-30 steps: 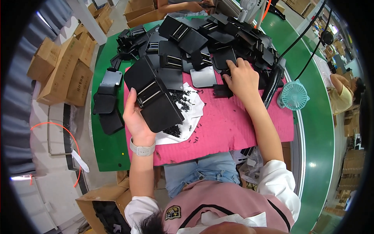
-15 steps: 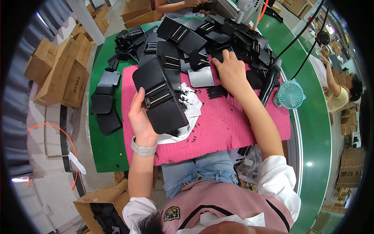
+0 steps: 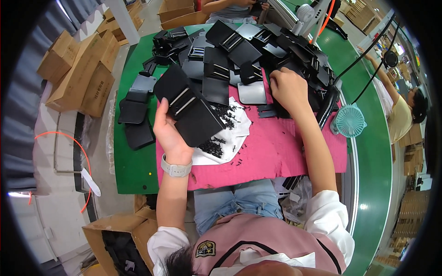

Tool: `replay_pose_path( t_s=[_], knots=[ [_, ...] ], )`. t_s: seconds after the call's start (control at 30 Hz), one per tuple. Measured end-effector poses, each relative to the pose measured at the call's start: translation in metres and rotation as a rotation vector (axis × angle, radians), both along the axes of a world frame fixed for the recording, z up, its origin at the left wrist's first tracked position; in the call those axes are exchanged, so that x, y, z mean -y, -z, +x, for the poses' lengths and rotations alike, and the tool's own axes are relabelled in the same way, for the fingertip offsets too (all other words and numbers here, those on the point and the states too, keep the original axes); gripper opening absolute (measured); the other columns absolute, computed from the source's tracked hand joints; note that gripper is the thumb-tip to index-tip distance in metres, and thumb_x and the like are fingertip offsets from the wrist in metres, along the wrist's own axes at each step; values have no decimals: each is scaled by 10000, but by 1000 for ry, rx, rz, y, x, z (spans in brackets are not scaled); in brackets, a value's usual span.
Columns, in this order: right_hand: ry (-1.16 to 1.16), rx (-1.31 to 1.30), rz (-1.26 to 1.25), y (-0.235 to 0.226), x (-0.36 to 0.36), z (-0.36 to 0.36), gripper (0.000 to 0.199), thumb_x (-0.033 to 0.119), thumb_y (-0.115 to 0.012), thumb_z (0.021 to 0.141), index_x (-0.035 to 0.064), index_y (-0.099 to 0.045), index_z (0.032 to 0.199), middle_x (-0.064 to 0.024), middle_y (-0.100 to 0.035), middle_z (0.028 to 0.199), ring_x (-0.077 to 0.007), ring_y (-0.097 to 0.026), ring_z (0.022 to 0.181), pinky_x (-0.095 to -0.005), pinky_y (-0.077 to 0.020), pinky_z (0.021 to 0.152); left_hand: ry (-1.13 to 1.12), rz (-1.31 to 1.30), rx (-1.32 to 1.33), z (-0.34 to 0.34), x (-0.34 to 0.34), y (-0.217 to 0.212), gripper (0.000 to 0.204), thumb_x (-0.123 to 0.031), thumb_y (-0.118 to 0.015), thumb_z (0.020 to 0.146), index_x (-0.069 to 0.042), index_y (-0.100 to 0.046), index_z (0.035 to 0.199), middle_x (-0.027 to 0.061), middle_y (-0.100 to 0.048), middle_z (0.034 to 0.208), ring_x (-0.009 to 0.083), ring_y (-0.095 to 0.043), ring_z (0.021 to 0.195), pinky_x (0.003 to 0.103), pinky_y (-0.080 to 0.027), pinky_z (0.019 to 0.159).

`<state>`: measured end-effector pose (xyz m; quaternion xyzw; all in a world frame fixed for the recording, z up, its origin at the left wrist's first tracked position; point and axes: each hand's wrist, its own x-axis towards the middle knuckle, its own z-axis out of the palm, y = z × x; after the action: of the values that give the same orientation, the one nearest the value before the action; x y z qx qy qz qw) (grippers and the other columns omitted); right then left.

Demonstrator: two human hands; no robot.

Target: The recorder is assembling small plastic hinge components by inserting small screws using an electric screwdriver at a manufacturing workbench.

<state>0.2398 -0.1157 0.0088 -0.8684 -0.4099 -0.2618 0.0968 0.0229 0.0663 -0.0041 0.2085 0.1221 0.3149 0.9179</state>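
while the left hand [image 3: 169,133] grips a black hinged plate [image 3: 189,110] above the pink mat [image 3: 276,152], the right hand [image 3: 287,89] digs into the far pile of black parts [image 3: 276,50].
its fingers curl around a piece; judged mid-assembly, next fitting that piece and small screws [image 3: 216,147] onto the flat, matte, twin-railed plate.

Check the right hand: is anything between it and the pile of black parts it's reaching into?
Nothing visible. The right hand already rests on the pile of black parts at the far edge of the pink mat, fingers curled down among them. The left hand is off to the side, holding a black hinged plate above the mat.
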Motion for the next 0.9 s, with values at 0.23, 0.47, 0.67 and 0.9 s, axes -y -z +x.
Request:
replay_pose_path(
  t_s=[0.23,0.47,0.67,0.9],
  knots=[
    [-218,-364,34,-9,-44,-61,520,457,-667,782,17,-631,1058,-166,-655,702,-316,-653,614,-409,-520,550,-236,-43,-41,-8,-16,2,324,-253,-455,949,-26,-602,1127,114,-649,1115,260,-627,1023,397,-503,916],
    [-166,-376,-36,-1,-89,-76,860,471,-718,672,-35,-406,1294,-222,-654,751,-382,-663,651,-436,-549,645,-543,-56,43,-30,-45,2,358,-276,-400,962,-32,-604,1127,114,-651,1102,265,-626,1012,395,-484,922],
    [-36,-359,-79,-10,-85,-65,514,359,-648,703,-25,-604,1042,-203,-657,689,-365,-666,665,-444,-546,663,-571,-165,93,-34,-51,2,340,-270,-399,961,-36,-612,1086,100,-653,1069,252,-634,971,386,-514,853],
    [-20,-377,65,-14,-73,-44,368,253,-647,728,22,-684,1012,-193,-663,712,-362,-659,718,-436,-534,713,-572,-121,159,-50,-58,2,337,-270,-400,962,-41,-609,1094,99,-651,1081,245,-626,994,378,-508,863]
  ],
)
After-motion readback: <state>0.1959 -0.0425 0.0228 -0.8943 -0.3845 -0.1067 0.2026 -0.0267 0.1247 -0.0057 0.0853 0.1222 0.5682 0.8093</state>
